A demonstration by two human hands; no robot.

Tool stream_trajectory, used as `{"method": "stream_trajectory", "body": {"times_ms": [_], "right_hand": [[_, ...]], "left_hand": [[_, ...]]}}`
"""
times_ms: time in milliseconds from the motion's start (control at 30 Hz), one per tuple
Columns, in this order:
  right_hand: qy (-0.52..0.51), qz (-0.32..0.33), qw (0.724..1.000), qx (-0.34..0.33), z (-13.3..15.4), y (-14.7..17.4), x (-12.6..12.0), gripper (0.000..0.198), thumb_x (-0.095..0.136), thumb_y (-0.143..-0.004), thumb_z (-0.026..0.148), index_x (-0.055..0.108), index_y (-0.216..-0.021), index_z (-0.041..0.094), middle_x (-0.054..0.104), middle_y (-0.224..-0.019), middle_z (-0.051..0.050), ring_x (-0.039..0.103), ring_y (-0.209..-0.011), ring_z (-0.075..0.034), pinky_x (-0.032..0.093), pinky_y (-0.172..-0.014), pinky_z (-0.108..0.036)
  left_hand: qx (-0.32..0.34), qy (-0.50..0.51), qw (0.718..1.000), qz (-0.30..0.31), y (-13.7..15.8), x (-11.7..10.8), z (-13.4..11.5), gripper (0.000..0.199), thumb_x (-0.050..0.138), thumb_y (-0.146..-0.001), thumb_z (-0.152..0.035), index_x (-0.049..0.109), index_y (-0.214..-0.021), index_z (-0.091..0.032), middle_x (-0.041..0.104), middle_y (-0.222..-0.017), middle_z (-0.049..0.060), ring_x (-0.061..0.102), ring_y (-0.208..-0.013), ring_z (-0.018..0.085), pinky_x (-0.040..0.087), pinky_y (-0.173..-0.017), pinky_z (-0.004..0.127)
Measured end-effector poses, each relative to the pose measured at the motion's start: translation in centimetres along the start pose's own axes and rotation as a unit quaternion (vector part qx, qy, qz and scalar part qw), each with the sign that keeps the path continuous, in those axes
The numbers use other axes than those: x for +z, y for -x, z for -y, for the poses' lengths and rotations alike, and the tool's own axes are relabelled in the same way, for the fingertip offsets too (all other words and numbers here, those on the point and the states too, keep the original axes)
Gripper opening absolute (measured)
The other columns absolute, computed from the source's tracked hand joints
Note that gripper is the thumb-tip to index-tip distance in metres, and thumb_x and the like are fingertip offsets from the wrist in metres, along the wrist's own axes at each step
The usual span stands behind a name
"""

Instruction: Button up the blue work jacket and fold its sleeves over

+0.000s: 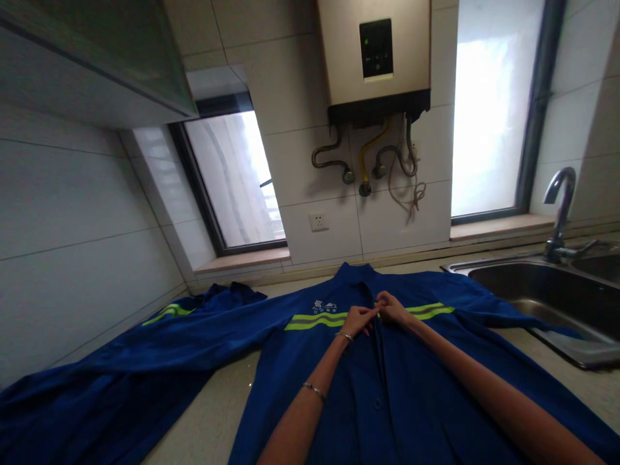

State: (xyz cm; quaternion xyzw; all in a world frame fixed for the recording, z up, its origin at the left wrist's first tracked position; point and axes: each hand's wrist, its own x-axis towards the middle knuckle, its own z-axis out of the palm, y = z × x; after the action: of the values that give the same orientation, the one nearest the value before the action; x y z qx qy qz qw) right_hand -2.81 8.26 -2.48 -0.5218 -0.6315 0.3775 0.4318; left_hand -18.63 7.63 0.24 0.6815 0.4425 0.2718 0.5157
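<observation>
A blue work jacket (310,381) with yellow-green reflective stripes lies spread on the counter, collar toward the wall. At chest height, my left hand (361,320) pinches the front edge of the jacket. Right beside it, my right hand (391,308) has its fingers closed on the same front placket, the fingertips of both hands nearly touching. Whatever small part sits between the fingertips is hidden. Lower on the front, a round button (378,403) shows. White print (323,306) marks the chest left of my hands.
Another blue garment (97,400) with a reflective stripe lies to the left on the counter (217,400). At right is a metal sink (518,284) with a faucet (562,213); a jacket sleeve reaches over its edge. A water heater (378,58) hangs above.
</observation>
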Motion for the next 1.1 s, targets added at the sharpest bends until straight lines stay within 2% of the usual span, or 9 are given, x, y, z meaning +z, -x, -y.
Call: {"method": "stream_trajectory", "body": {"times_ms": [133,200,400,533,600,700,800,967,1100], "right_hand": [[-0.018,0.031,0.999,-0.025,0.2,-0.6,-0.6,0.035,0.051,-0.068,0.046,0.035,-0.088,0.022,0.048,-0.057,0.009,0.047,-0.041,-0.009,0.041,-0.043,-0.023],[-0.007,0.043,0.998,-0.037,0.5,-0.9,-1.4,0.034,0.052,-0.068,0.046,0.041,-0.088,0.020,0.050,-0.057,0.007,0.048,-0.042,-0.009,0.041,-0.043,-0.022],[0.092,0.043,0.991,-0.088,0.9,-0.6,-2.9,0.019,0.054,-0.070,0.024,0.063,-0.084,0.014,0.059,-0.063,0.001,0.052,-0.053,-0.011,0.041,-0.052,-0.022],[0.153,0.007,0.981,-0.121,0.7,0.0,-2.2,0.024,0.049,-0.076,0.019,0.069,-0.087,0.015,0.068,-0.079,-0.005,0.060,-0.071,-0.017,0.044,-0.070,-0.028],[0.171,-0.012,0.976,-0.135,0.8,0.2,-1.7,0.028,0.046,-0.079,0.018,0.070,-0.093,0.015,0.069,-0.090,-0.007,0.061,-0.083,-0.019,0.044,-0.079,-0.030],[0.192,-0.030,0.970,-0.148,1.2,0.5,-1.2,0.031,0.044,-0.082,0.019,0.070,-0.098,0.016,0.068,-0.099,-0.009,0.061,-0.092,-0.020,0.043,-0.086,-0.031],[0.209,-0.034,0.965,-0.154,1.5,0.7,-0.9,0.031,0.044,-0.083,0.019,0.070,-0.100,0.016,0.068,-0.096,-0.010,0.061,-0.089,-0.020,0.043,-0.084,-0.030],[0.230,-0.034,0.960,-0.153,1.1,0.8,-0.4,0.033,0.043,-0.082,0.015,0.071,-0.100,0.016,0.067,-0.090,-0.009,0.060,-0.083,-0.019,0.044,-0.080,-0.030],[0.232,-0.043,0.961,-0.144,0.7,0.6,0.0,0.036,0.041,-0.081,0.012,0.070,-0.102,0.015,0.065,-0.091,-0.010,0.059,-0.084,-0.019,0.043,-0.081,-0.030]], "left_hand": [[0.004,0.026,0.999,0.020,-0.1,-0.7,0.6,0.023,0.068,-0.071,-0.027,0.056,-0.059,-0.010,0.045,-0.045,-0.006,0.047,-0.040,0.006,0.048,-0.039,0.018],[-0.001,0.037,0.999,0.018,-0.2,-1.1,0.9,0.022,0.067,-0.070,-0.023,0.054,-0.058,-0.011,0.045,-0.047,-0.006,0.049,-0.042,0.007,0.050,-0.042,0.019],[-0.003,0.028,0.999,0.018,-0.3,-1.4,1.1,0.007,0.061,-0.071,-0.015,0.059,-0.074,-0.010,0.052,-0.056,-0.003,0.052,-0.048,0.008,0.053,-0.048,0.023],[0.004,-0.041,0.999,0.013,-0.4,-1.6,1.2,0.015,0.056,-0.075,-0.018,0.062,-0.086,-0.009,0.057,-0.058,0.000,0.057,-0.051,0.012,0.052,-0.049,0.025],[0.018,-0.095,0.995,-0.010,-0.5,-2.2,1.3,0.020,0.052,-0.079,-0.023,0.064,-0.088,-0.009,0.061,-0.062,0.003,0.059,-0.054,0.014,0.051,-0.051,0.026],[0.057,-0.192,0.976,-0.082,-0.4,-3.5,1.5,0.022,0.051,-0.080,-0.025,0.066,-0.086,-0.010,0.065,-0.079,0.009,0.062,-0.075,0.019,0.050,-0.068,0.031],[0.105,-0.288,0.944,-0.125,0.0,-4.1,1.9,0.016,0.056,-0.077,-0.022,0.067,-0.084,-0.011,0.062,-0.095,0.012,0.056,-0.097,0.022,0.043,-0.087,0.034],[0.151,-0.396,0.898,-0.118,0.6,-3.2,2.5,0.018,0.048,-0.084,-0.016,0.065,-0.081,-0.012,0.058,-0.099,0.011,0.054,-0.096,0.020,0.040,-0.088,0.032],[0.162,-0.446,0.872,-0.120,0.5,-2.6,2.6,0.022,0.043,-0.085,-0.011,0.064,-0.080,-0.011,0.058,-0.100,0.014,0.050,-0.103,0.024,0.035,-0.094,0.039]]}}
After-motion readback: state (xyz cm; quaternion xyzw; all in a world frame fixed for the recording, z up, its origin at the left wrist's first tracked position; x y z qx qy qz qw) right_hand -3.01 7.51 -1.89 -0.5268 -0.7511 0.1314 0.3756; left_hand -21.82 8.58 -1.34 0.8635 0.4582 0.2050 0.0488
